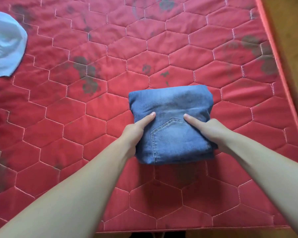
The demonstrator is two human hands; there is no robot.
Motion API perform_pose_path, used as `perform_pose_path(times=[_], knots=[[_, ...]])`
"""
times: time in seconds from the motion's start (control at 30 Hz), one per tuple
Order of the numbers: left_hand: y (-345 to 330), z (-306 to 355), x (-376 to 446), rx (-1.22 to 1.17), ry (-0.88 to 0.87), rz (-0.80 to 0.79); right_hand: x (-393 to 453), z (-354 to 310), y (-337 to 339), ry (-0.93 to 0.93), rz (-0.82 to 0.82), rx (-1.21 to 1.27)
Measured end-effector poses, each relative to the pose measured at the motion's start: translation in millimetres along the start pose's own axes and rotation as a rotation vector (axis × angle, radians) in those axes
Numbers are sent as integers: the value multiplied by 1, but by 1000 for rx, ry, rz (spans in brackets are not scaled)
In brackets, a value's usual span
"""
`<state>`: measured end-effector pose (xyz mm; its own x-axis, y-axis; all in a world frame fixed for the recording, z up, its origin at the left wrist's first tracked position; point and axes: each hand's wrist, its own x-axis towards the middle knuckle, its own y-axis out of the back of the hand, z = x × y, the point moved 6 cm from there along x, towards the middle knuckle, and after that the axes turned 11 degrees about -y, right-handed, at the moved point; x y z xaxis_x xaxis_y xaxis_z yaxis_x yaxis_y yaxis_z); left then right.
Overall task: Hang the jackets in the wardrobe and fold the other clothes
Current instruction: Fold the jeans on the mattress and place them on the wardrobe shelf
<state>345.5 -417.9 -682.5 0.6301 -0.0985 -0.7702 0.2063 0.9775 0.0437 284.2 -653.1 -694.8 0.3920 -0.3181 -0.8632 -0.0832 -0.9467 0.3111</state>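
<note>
Head view: folded jeans (170, 124) lie on a red quilted mattress (93, 117), right of centre and near the person's edge. The bundle is compact, several layers thick, with a back pocket facing up.

Hands:
- Left hand (136, 131) grips the left side of the jeans. Its thumb lies on top; the fingers pass under the edge and are hidden.
- Right hand (206, 130) grips the right side in the same way, thumb on top, fingers hidden below.

Whether the bundle rests on the mattress or is slightly raised cannot be told.

Progress, as a judgement:
- Done: the jeans appear fully folded. Only placing or stacking them seems left for this item.
- Left: a pale blue garment (5, 47) lies loose at the far left edge, well apart from the jeans, and appears unfolded. A dark shape at the left border is too blurred to identify.
- Not shown: wardrobe and jackets are out of frame, so the hanging step cannot be assessed.
</note>
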Motion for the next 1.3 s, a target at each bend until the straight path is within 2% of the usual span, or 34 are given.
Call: perform_pose_path(times=[0.1, 0.33, 0.47, 0.63, 0.8, 0.93, 1.03, 1.13, 1.2, 1.3], knots=[[-1, -5, -5, -77, 73, -182, -3, 7, -12, -52, -130, 69], [23, 25, -26, -210, 15, -223, -40, -32, -32, 38, -299, 238], [47, 83, -63, -306, -74, -266, -92, -86, -32, 93, -339, 255], [90, 201, -139, -334, -223, -292, -197, -195, -23, 260, -336, 260], [165, 330, -251, -275, -462, -117, -341, -319, -18, 476, -295, 207], [240, 379, -351, -338, -621, 42, -458, -384, -48, 612, -330, 141], [288, 396, -415, -398, -679, 107, -529, -414, -77, 698, -372, 89], [336, 403, -475, -434, -811, 280, -588, -431, -108, 784, -433, 34], [362, 398, -515, -434, -897, 401, -622, -434, -128, 836, -491, -10], [383, 367, -566, -473, -892, 518, -664, -426, -153, 877, -589, -77]])
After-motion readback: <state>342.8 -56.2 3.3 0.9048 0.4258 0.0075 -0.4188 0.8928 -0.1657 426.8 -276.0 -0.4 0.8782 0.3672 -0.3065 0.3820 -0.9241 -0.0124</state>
